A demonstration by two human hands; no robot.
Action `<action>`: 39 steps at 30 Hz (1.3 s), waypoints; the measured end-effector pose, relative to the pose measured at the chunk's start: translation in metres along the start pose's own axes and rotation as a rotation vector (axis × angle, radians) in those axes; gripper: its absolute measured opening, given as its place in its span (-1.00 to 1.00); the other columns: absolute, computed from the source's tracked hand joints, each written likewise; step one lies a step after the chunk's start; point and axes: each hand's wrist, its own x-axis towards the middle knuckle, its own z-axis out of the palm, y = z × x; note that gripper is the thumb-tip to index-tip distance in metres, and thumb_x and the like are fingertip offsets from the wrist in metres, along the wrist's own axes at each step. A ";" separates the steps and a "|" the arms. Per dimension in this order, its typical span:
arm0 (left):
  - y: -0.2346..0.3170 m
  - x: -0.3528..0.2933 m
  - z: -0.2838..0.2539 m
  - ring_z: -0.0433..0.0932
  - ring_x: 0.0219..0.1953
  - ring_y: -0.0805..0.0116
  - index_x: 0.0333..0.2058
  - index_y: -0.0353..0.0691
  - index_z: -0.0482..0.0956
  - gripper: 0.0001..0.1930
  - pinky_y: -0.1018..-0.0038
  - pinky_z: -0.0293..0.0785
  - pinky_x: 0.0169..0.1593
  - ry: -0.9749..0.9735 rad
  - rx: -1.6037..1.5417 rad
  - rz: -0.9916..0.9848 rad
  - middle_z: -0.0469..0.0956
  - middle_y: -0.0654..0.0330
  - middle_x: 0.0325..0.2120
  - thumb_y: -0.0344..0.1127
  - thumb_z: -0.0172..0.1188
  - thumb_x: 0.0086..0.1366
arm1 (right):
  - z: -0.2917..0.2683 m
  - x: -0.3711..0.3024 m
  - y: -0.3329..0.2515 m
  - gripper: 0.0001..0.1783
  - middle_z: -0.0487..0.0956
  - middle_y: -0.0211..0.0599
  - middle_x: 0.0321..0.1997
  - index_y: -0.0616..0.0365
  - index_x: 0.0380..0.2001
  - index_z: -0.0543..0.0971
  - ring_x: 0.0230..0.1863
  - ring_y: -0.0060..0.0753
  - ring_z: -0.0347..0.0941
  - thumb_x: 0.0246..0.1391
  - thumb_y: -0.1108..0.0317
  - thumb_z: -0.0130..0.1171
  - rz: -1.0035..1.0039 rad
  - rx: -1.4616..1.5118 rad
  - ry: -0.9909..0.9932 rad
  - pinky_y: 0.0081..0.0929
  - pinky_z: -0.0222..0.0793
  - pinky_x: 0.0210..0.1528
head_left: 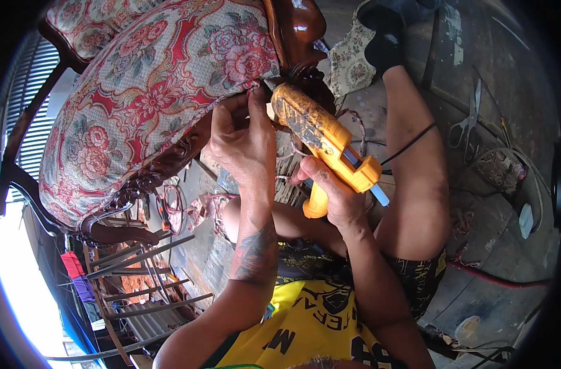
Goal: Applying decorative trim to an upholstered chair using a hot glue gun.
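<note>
At the left, the flowered seat cover [157,101] bulges over its padding, and its lower edge meets the dark carved rail [160,169] of the chair. That edge is what I'm working on, up at its right end, close to the curved wooden post [302,27].

My left hand [243,141] reaches up to this corner, fingertips bunched against the fabric edge. I can't tell whether they pinch it or only press it, since the contact is small and partly hidden. To do this well, I'd judge, they should hold the edge snug against the wood, a little aside from the nozzle [270,84], because hot glue would burn them.

The nozzle points at the same corner, just beside my fingertips. A thin, even bead laid right in the seam should serve better than a blob, which could ooze onto the flowers.

Behind it, the smeared yellow glue gun [329,147] slants down to the right, my right hand [332,190] wrapped around its handle; how hard I squeeze the trigger doesn't show. A blue glue stick [380,195] juts from the back, so there's some left to feed. Farther right, the scissors [468,120] lie well apart, handy for trimming stray threads.
</note>
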 end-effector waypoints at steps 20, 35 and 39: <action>-0.003 0.001 -0.002 0.59 -0.50 0.62 -0.33 -0.38 0.69 -0.82 0.59 0.53 -0.37 -0.015 -0.015 0.004 0.72 0.18 -0.53 -0.36 0.43 0.33 | 0.006 0.010 0.006 -0.63 0.55 -0.38 -0.41 0.29 0.08 0.60 -0.36 -0.49 0.52 0.37 0.24 0.26 0.026 -0.002 -0.002 -0.40 0.54 -0.21; -0.006 0.001 -0.002 0.56 -0.49 0.63 -0.32 -0.37 0.67 -0.84 0.60 0.51 -0.37 -0.022 -0.032 0.012 0.70 0.21 -0.53 -0.38 0.42 0.35 | 0.008 0.011 0.007 -0.67 0.55 -0.37 -0.41 0.30 0.03 0.61 -0.38 -0.50 0.53 0.37 0.27 0.25 0.011 0.050 0.013 -0.41 0.55 -0.24; -0.004 0.000 -0.002 0.56 -0.49 0.63 -0.31 -0.37 0.67 -0.84 0.61 0.51 -0.37 -0.019 -0.013 0.033 0.70 0.20 -0.53 -0.39 0.42 0.35 | 0.008 0.010 0.006 -0.67 0.55 -0.39 -0.42 0.30 0.03 0.61 -0.38 -0.51 0.52 0.37 0.26 0.25 0.013 0.059 0.027 -0.41 0.56 -0.24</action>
